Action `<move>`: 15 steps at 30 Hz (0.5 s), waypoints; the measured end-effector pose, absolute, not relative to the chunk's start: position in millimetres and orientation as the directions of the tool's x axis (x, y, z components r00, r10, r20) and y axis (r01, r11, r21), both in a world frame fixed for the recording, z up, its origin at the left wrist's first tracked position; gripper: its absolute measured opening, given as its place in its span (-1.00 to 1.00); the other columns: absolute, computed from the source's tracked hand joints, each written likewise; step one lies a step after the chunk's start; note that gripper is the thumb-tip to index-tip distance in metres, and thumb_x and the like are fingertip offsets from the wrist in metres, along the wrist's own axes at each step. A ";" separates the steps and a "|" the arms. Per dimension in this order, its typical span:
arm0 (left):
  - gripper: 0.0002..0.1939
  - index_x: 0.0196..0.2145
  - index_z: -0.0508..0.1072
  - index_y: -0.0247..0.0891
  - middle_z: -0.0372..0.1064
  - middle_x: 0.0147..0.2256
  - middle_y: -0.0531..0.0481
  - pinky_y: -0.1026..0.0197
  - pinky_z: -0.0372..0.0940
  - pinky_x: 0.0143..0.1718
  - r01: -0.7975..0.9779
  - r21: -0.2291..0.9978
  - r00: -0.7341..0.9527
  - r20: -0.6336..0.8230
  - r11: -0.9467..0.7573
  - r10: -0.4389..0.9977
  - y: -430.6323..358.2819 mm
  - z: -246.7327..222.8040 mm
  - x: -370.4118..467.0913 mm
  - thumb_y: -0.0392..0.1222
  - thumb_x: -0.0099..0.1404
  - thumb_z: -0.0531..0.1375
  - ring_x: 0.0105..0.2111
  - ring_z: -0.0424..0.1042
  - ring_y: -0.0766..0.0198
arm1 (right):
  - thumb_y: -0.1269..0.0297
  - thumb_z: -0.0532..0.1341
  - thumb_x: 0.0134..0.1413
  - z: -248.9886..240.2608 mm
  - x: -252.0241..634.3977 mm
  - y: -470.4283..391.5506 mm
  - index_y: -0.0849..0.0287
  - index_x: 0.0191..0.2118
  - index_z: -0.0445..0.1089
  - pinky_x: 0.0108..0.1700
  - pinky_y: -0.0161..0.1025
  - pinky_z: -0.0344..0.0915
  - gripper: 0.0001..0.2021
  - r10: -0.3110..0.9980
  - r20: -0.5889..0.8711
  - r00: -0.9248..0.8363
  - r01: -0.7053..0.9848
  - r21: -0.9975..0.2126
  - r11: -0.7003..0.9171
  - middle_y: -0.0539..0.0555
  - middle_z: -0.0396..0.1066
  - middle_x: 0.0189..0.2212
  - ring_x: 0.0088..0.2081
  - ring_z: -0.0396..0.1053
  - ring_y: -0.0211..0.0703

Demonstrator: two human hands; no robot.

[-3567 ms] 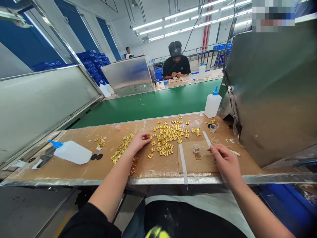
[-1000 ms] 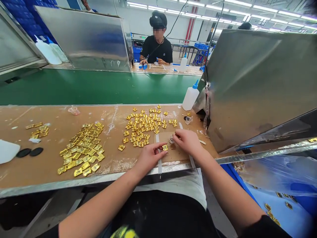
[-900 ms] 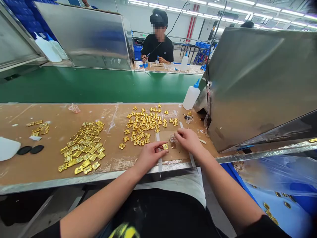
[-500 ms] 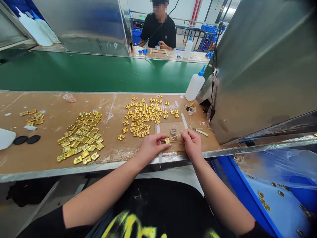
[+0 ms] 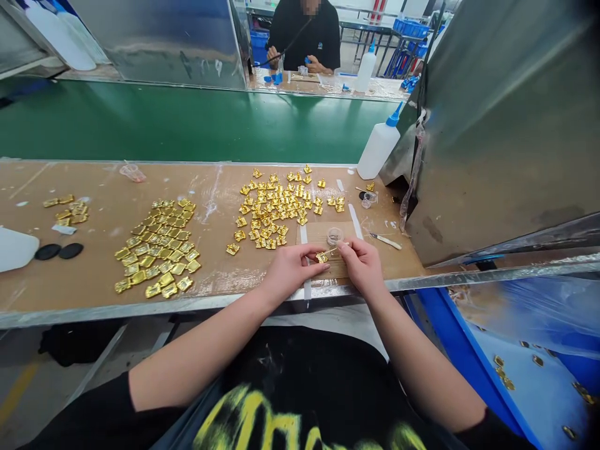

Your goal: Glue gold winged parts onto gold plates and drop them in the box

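Note:
Between the thumb and fingers of my left hand [image 5: 293, 269] is a small gold metal piece [image 5: 322, 257]. My right hand [image 5: 363, 265] pinches a thin pale stick [image 5: 334, 250], whose tip reaches the gold piece; whether it touches cannot be made out. Just beyond my fingers a small clear cup [image 5: 334, 236] stands on a brown board [image 5: 307, 232]. A heap of loose gold pieces [image 5: 276, 209] lies past my left hand. Farther left, more gold pieces [image 5: 162, 244] sit close together in rows.
A white squeeze bottle [image 5: 379, 150] with a blue tip stands back right, near a metal panel [image 5: 492, 125]. A craft knife [image 5: 387, 241] lies right of my hand. Black discs [image 5: 47, 252] lie far left. Below right is a blue bin [image 5: 478, 362]. Another person [image 5: 304, 37] sits across the green belt [image 5: 187, 122].
The view has tilted down slightly, so the table appears higher. The stick's tip has come closer to the gold piece. Across the belt, the person's hand has risen.

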State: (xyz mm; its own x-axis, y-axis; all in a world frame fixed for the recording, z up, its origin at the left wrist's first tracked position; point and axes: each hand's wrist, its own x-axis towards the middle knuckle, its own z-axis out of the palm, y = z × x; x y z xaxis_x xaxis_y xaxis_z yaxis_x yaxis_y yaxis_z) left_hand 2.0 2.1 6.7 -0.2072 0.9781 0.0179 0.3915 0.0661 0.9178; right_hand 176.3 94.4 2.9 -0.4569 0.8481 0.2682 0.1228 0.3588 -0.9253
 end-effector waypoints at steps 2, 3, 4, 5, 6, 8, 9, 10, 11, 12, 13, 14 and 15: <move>-0.67 -0.05 0.68 -0.20 0.46 -0.48 0.12 0.28 0.22 -0.44 0.400 0.914 -0.211 0.023 0.065 0.977 2.2 6.7 1.7 -0.16 0.22 0.49 -0.56 0.29 0.35 | 0.07 0.23 0.29 1.6 175.9 94.4 0.12 -0.55 0.17 -0.37 -0.23 0.02 -0.57 0.844 0.276 -0.459 0.123 -0.922 0.368 -0.08 0.10 -0.57 -0.48 0.08 -0.23; -0.67 -0.04 0.68 -0.20 0.46 -0.48 0.11 0.28 0.21 -0.44 0.404 0.912 -0.214 0.025 0.065 0.977 2.2 6.7 1.6 -0.17 0.22 0.49 -0.56 0.29 0.35 | 0.07 0.23 0.29 0.9 175.8 94.0 0.12 -0.55 0.16 -0.37 -0.23 0.01 -0.57 0.843 0.281 -0.458 0.123 -0.920 0.373 -0.08 0.10 -0.57 -0.48 0.08 -0.23; -0.66 -0.04 0.68 -0.20 0.47 -0.47 0.11 0.28 0.21 -0.45 0.407 0.911 -0.216 0.027 0.065 0.976 2.1 6.7 1.6 -0.16 0.22 0.49 -0.56 0.29 0.34 | 0.08 0.23 0.28 0.2 175.9 93.4 0.12 -0.55 0.16 -0.37 -0.23 0.01 -0.57 0.842 0.286 -0.457 0.122 -0.918 0.378 -0.08 0.09 -0.58 -0.48 0.08 -0.24; -0.66 -0.04 0.68 -0.20 0.48 -0.46 0.10 0.28 0.21 -0.45 0.410 0.910 -0.218 0.027 0.066 0.975 2.0 6.7 1.6 -0.16 0.22 0.49 -0.55 0.29 0.34 | 0.08 0.23 0.28 -0.3 176.1 92.8 0.12 -0.55 0.15 -0.37 -0.23 0.01 -0.57 0.842 0.292 -0.454 0.120 -0.916 0.383 -0.08 0.09 -0.58 -0.48 0.08 -0.24; -0.66 -0.04 0.68 -0.20 0.48 -0.45 0.10 0.28 0.21 -0.45 0.413 0.908 -0.220 0.028 0.067 0.975 1.8 6.8 1.7 -0.15 0.23 0.49 -0.55 0.30 0.34 | 0.09 0.23 0.28 -0.6 176.6 92.5 0.12 -0.55 0.15 -0.37 -0.23 0.01 -0.57 0.844 0.299 -0.446 0.117 -0.915 0.386 -0.08 0.09 -0.58 -0.48 0.08 -0.24; -0.67 -0.03 0.68 -0.20 0.48 -0.45 0.09 0.27 0.21 -0.44 0.420 0.905 -0.222 0.030 0.068 0.975 1.4 7.0 2.0 -0.16 0.24 0.48 -0.55 0.30 0.34 | 0.09 0.23 0.30 -0.2 178.3 93.9 0.12 -0.55 0.16 -0.37 -0.23 0.02 -0.57 0.858 0.317 -0.404 0.116 -0.913 0.392 -0.08 0.11 -0.58 -0.48 0.08 -0.24; -0.67 -0.03 0.68 -0.19 0.47 -0.45 0.10 0.27 0.22 -0.43 0.423 0.903 -0.222 0.031 0.067 0.974 1.1 7.1 2.2 -0.17 0.25 0.47 -0.55 0.30 0.34 | 0.09 0.22 0.32 0.5 179.3 96.1 0.12 -0.54 0.17 -0.37 -0.23 0.03 -0.58 0.868 0.330 -0.372 0.122 -0.909 0.398 -0.08 0.12 -0.57 -0.48 0.08 -0.24; -0.68 -0.03 0.68 -0.18 0.46 -0.47 0.11 0.27 0.21 -0.43 0.427 0.902 -0.222 0.034 0.066 0.974 1.0 7.1 2.3 -0.19 0.25 0.47 -0.56 0.29 0.34 | 0.09 0.21 0.33 1.5 180.2 99.5 0.12 -0.53 0.18 -0.37 -0.23 0.03 -0.58 0.875 0.347 -0.339 0.135 -0.902 0.410 -0.08 0.12 -0.57 -0.48 0.08 -0.23; -0.68 -0.02 0.67 -0.17 0.44 -0.48 0.12 0.27 0.22 -0.42 0.430 0.900 -0.222 0.037 0.064 0.974 0.9 7.0 2.3 -0.20 0.25 0.46 -0.56 0.28 0.35 | 0.09 0.20 0.35 3.0 181.0 104.1 0.12 -0.52 0.18 -0.36 -0.23 0.03 -0.59 0.876 0.367 -0.314 0.159 -0.889 0.429 -0.08 0.12 -0.56 -0.48 0.09 -0.23; -0.69 -0.02 0.67 -0.17 0.43 -0.49 0.13 0.27 0.22 -0.41 0.433 0.899 -0.221 0.041 0.061 0.974 1.0 6.8 2.2 -0.22 0.26 0.46 -0.57 0.28 0.35 | 0.09 0.19 0.36 4.8 181.5 109.6 0.12 -0.51 0.18 -0.36 -0.23 0.03 -0.59 0.870 0.387 -0.305 0.196 -0.869 0.455 -0.08 0.12 -0.56 -0.47 0.10 -0.22; -0.69 -0.03 0.68 -0.16 0.41 -0.50 0.14 0.26 0.22 -0.40 0.436 0.898 -0.222 0.045 0.057 0.974 1.2 6.5 2.0 -0.23 0.26 0.45 -0.57 0.27 0.35 | 0.09 0.18 0.37 7.1 181.5 115.5 0.11 -0.50 0.17 -0.35 -0.23 0.02 -0.60 0.858 0.403 -0.318 0.245 -0.840 0.485 -0.08 0.12 -0.55 -0.47 0.11 -0.22; -0.69 -0.03 0.68 -0.16 0.40 -0.51 0.15 0.26 0.22 -0.40 0.437 0.898 -0.222 0.050 0.054 0.974 1.4 6.1 1.8 -0.24 0.26 0.45 -0.56 0.27 0.35 | 0.10 0.18 0.37 9.7 181.2 121.5 0.11 -0.50 0.15 -0.35 -0.22 0.01 -0.60 0.842 0.409 -0.351 0.304 -0.801 0.516 -0.08 0.12 -0.55 -0.46 0.12 -0.21; -0.70 -0.03 0.68 -0.16 0.39 -0.51 0.15 0.26 0.23 -0.39 0.438 0.897 -0.224 0.054 0.051 0.973 1.8 5.7 1.4 -0.24 0.26 0.45 -0.56 0.27 0.35 | 0.11 0.17 0.37 12.7 180.3 126.9 0.11 -0.50 0.13 -0.35 -0.22 0.00 -0.60 0.824 0.402 -0.399 0.367 -0.753 0.546 -0.07 0.12 -0.55 -0.46 0.12 -0.20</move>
State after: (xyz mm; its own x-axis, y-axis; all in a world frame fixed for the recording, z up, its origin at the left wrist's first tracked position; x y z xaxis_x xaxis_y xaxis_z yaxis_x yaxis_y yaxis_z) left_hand 1.4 1.8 5.7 -0.2243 0.9730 0.0539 0.4385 0.0514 0.8973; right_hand 180.3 126.9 12.7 -0.3993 0.8238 0.4024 0.3674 0.5459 -0.7531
